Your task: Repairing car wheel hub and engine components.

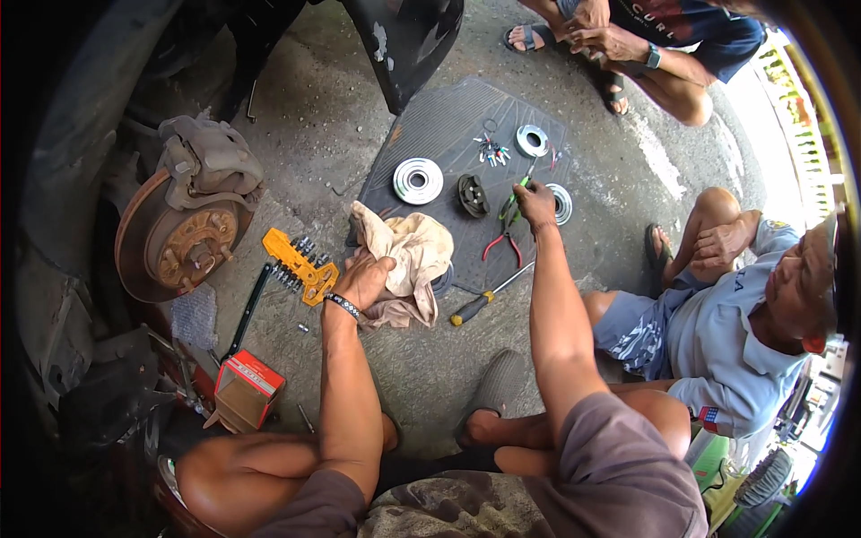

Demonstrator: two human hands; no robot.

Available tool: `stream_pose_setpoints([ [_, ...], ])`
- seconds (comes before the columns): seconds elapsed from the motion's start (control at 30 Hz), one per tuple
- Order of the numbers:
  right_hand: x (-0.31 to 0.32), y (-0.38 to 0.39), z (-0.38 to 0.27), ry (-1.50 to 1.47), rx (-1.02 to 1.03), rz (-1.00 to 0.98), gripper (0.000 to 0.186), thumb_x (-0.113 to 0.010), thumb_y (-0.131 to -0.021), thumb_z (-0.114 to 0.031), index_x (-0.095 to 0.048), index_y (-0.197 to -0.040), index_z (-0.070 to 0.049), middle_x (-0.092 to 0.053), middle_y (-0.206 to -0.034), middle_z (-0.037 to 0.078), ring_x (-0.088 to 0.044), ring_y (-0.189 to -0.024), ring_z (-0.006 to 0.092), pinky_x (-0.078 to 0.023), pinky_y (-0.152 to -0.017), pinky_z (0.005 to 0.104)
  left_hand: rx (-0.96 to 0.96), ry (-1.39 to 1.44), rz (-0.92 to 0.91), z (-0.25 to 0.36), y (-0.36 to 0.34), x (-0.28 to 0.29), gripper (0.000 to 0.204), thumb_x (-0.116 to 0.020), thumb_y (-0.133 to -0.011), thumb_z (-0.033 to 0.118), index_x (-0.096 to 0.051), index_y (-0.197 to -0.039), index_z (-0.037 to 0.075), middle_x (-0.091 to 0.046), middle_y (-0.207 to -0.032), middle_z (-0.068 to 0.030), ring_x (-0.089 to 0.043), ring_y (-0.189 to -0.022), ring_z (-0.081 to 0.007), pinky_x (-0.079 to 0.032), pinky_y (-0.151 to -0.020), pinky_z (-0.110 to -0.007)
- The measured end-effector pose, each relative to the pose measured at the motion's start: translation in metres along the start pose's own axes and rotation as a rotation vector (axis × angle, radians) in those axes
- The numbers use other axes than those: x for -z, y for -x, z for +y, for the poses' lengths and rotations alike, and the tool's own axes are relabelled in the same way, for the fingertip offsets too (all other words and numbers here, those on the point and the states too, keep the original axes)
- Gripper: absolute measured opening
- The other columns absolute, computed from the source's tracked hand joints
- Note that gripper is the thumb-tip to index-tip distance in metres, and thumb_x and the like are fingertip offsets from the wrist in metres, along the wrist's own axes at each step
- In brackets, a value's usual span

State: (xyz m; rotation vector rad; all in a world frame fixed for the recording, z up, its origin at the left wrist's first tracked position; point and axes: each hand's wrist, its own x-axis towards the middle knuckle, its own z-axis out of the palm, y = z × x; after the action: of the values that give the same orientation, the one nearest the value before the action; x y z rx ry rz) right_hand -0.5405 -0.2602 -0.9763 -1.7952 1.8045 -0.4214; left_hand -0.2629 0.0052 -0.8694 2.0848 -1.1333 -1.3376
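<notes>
Lying under most of the loose parts, the black mat (435,108) worries me first: a foot catching its edge could shift everything. Brake disc (148,238) at left looks rusty and hard; an elbow swung that way could get scraped. Cloth (408,244) sits bunched at the mat's near-left side, left hand (363,280) clutching a fold, fingertips hidden from me; dragged sideways, it could sweep the orange socket rack (294,262) just beside it and spill sockets. Silver discs (403,183): one near the cloth, one beyond the right hand (535,204), one just beside that wrist; a snag or knock could send any sliding. Black round part (472,195) sits between, same risk. Screwdriver (489,297) lies with its shaft toward the right forearm; lowering that arm carelessly could meet the tip. Red-handled pliers (507,236) lie just below the right hand, easy to bump. Green-handled tool (512,203) is in that hand, fingers curled round it, thumb position I cannot tell; a weak hold could let it twist or drop. Small coloured bits (493,151) lie loose, so I'd expect scattering if anything flicks them.
</notes>
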Motion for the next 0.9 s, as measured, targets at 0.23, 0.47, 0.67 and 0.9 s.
stream_pose_setpoints([
  [0.23,0.083,0.112,-0.13,-1.131,-0.051,-0.549,0.014,-0.07,-0.086,-0.01,-0.061,-0.091,-0.002,-0.057,-0.065,-0.001,-0.049,-0.047,0.0064,-0.035,-0.041,0.0207,-0.254,1.457,-0.378,0.091,-0.004,-0.022,0.042,-0.046,-0.1,0.026,-0.049,-0.132,-0.002,-0.063,-0.116,-0.0085,-0.059,-0.107,-0.0166,-0.046,-0.093,-0.031],
  [0.47,0.106,0.158,-0.185,-0.945,0.055,-0.399,0.016,-0.073,-0.085,-0.013,-0.062,-0.085,-0.001,-0.059,-0.066,-0.002,-0.051,-0.056,0.0051,-0.041,-0.051,0.021,-0.422,1.059,-0.031,0.123,-0.003,-0.026,0.022,-0.055,-0.098,0.015,-0.061,-0.111,-0.001,-0.063,-0.101,-0.0034,-0.058,-0.09,-0.0097,-0.049,-0.078,-0.026],
  [0.67,0.163,0.173,-0.224,-0.978,-0.001,-0.259,0.013,-0.07,-0.086,-0.012,-0.062,-0.082,-0.003,-0.055,-0.065,-0.004,-0.044,-0.054,0.0041,-0.034,-0.048,0.0222,-0.196,0.485,0.077,0.2,0.053,0.014,0.035,-0.057,-0.097,0.025,-0.06,-0.114,-0.006,-0.064,-0.107,-0.0073,-0.056,-0.096,-0.0101,-0.049,-0.084,-0.03],
  [0.9,0.19,0.195,-0.256,-0.944,0.035,-0.251,0.017,-0.069,-0.086,-0.016,-0.063,-0.076,-0.003,-0.055,-0.065,-0.005,-0.043,-0.056,0.0036,-0.032,-0.05,0.022,-0.399,0.842,-0.072,0.181,0.072,0.012,0.026,-0.05,-0.098,0.014,-0.056,-0.115,-0.005,-0.06,-0.106,-0.0062,-0.057,-0.093,-0.0124,-0.05,-0.08,-0.029],
])
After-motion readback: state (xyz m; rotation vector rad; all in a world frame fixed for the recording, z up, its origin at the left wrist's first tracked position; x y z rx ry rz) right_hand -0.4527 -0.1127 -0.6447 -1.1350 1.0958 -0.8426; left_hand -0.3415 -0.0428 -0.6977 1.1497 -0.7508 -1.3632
